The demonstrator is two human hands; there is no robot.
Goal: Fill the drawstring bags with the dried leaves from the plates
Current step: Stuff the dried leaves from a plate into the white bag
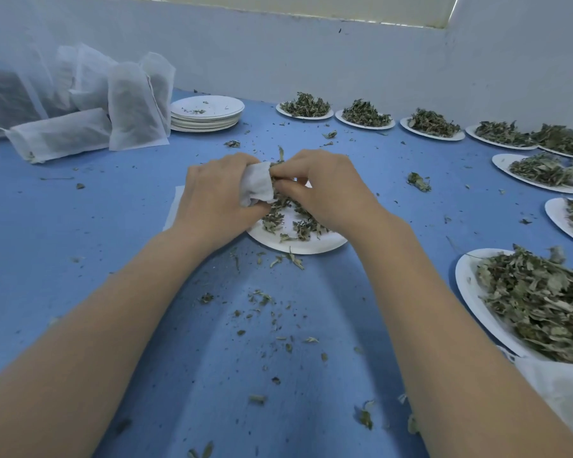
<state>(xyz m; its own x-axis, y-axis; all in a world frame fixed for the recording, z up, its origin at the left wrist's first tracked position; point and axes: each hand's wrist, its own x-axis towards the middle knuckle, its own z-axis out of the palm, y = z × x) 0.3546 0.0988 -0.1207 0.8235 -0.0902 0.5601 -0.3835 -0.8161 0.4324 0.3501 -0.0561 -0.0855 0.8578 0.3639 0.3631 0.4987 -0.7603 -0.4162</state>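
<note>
A wide bench (80, 226) covered in blue fabric fills the view, speckled with loose crumbs and scraps of dried leaf, and it meets a pale painted wall (311, 61) at the back, with a strip of light-coloured sill (295, 8) along the top. At the centre of the bench, 2 bare forearms reach forward over a round white paper plate (295, 246) that holds a thin scatter of dried green leaves (285, 213). The left hand (217, 196) grips a small white gauze drawstring bag (257, 183), fingers curled round it; the bag's long axis runs roughly left to right, with its open mouth facing right toward the other hand. The right hand (325, 190) is curled, pinching dried leaves at the bag's mouth. At the back left stand and lie several filled white gauze bags (133, 107), beside a stack of used white paper plates (207, 114). Along the back and down the right side sit at least 8 white paper plates heaped with dried leaves (540, 299). A flat white sheet (176, 206) shows under the left wrist.
</note>
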